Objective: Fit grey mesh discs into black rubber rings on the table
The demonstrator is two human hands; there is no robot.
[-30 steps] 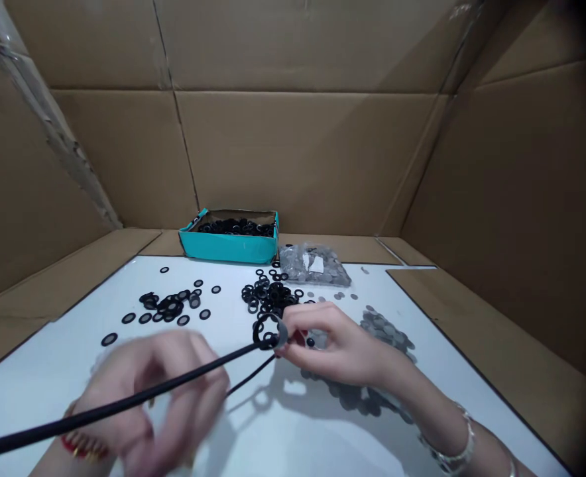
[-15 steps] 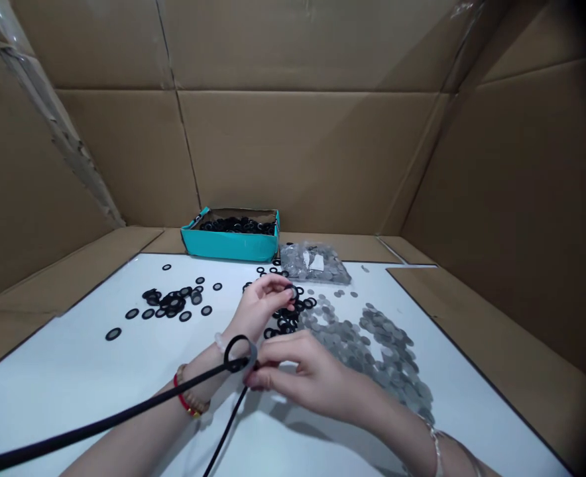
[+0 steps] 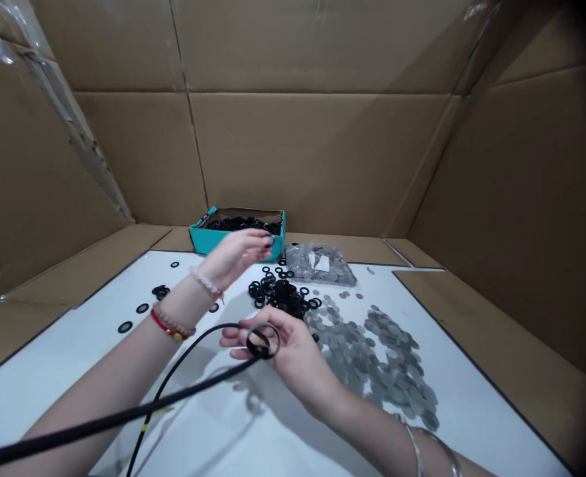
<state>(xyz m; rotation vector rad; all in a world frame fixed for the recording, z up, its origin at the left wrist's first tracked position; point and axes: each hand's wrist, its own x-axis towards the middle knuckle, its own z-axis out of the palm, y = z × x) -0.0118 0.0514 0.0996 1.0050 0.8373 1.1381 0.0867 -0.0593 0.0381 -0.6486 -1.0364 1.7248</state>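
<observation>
- Left hand [image 3: 236,255] raised above the tabletop, just in front of the teal box; fingertips [image 3: 268,240] pinched together, anything between them too small to tell.
- Right hand [image 3: 288,348] closed on a loop of black cord [image 3: 193,391] over the middle of the tabletop.
- Black rubber ring [image 3: 259,344] sat on the loop, inside the right hand's grip. Cord ran off toward the lower left, passing under the left forearm.
- White tabletop [image 3: 64,371] carried everything.
- Pile of black rubber rings [image 3: 280,296] lay just beyond the right hand; a few loose rings [image 3: 144,308] lay further left.
- Grey metal discs [image 3: 367,358] spread right of the right hand.
- Clear plastic bag of discs [image 3: 320,264] lay at the far edge, beside the teal box [image 3: 206,242] of black rings.
- Cardboard walls [image 3: 313,159] surrounded the tabletop.
</observation>
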